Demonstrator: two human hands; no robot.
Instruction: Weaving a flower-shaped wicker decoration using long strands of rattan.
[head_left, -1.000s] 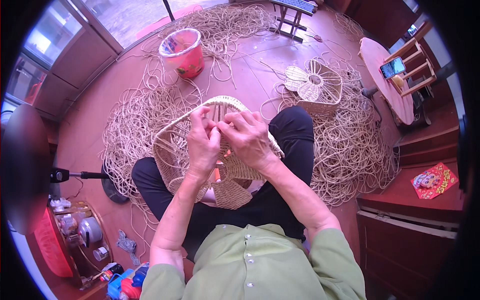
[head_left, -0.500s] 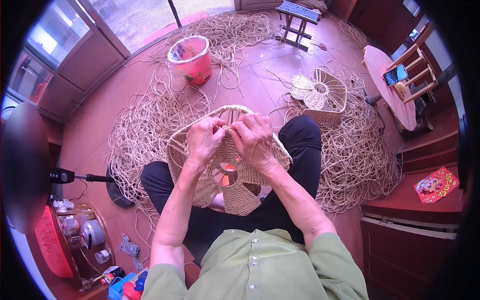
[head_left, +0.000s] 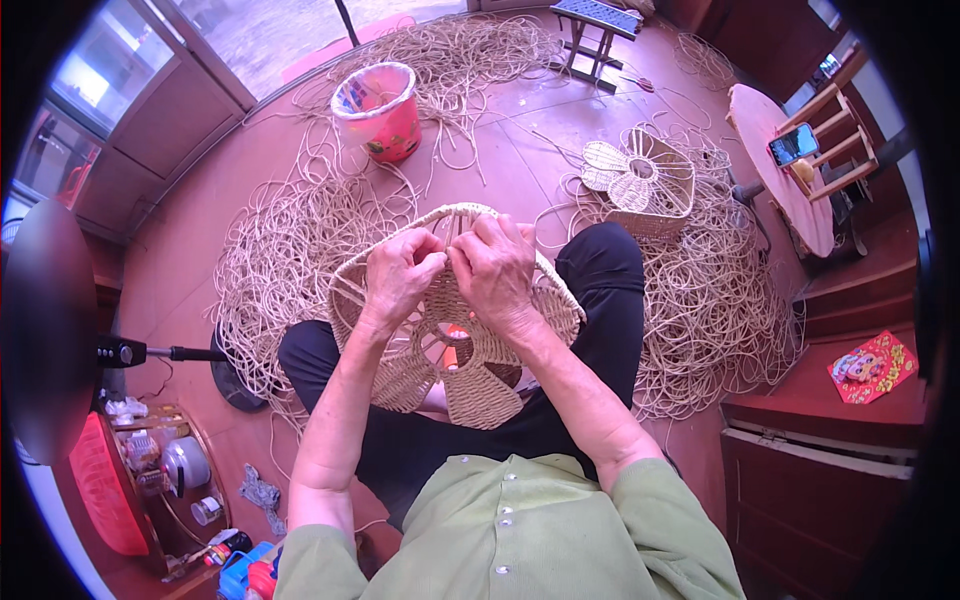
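Note:
A pale woven basket (head_left: 483,382) with flower-petal panels around a central hole rests on my lap between my knees. Over its far part, my left hand (head_left: 400,275) is closed with thumb and fingertips pinched together. Close beside it, my right hand (head_left: 492,268) is closed too, its fingertips nearly meeting the left ones above a petal. Whatever strand lies in the fingertips is too small to make out. The basket's corded rim (head_left: 455,210) arches just beyond both hands, with bare spokes showing beneath it.
Loose cord (head_left: 285,265) lies heaped on the floor at left, with another heap (head_left: 715,330) at right. A second petal-patterned basket (head_left: 650,222) sits on that heap. Ahead stand a red bucket (head_left: 390,140) and a small stool (head_left: 595,22). A fan (head_left: 50,330) is at far left.
Both hands have shifted slightly left, and their fingertips have drawn a little apart. The basket has tilted slightly on my lap.

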